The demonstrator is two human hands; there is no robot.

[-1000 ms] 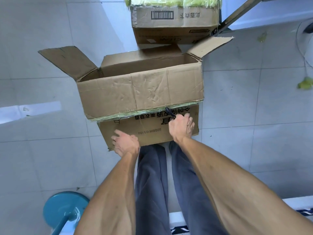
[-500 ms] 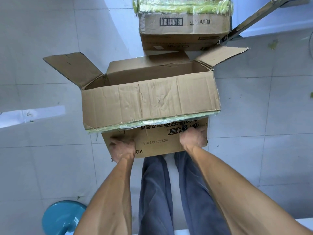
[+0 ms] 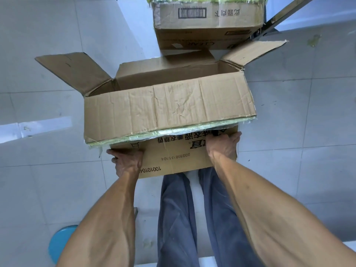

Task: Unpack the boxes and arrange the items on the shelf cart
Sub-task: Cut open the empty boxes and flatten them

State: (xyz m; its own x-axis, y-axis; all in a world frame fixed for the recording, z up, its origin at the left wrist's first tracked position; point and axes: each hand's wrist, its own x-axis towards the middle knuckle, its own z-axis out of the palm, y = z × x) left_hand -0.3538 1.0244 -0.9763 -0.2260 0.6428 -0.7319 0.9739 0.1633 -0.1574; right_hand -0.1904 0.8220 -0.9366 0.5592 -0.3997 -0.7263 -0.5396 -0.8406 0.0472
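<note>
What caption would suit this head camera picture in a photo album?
Both bare hands, left hand and right hand, grip the near side of an open brown cardboard box on a tiled floor.

Bright, cool daylight across a wide-angle view.

We see even, bluish light on the tiled floor (image 3: 308,132), with a bright glare strip (image 3: 36,127) at the left and soft shadows under the open box (image 3: 169,110) and inside it. We notice tile lines bowing toward the edges. The near forearms look slightly soft, and the printing on the far box (image 3: 208,26) is a little blurred.
</note>
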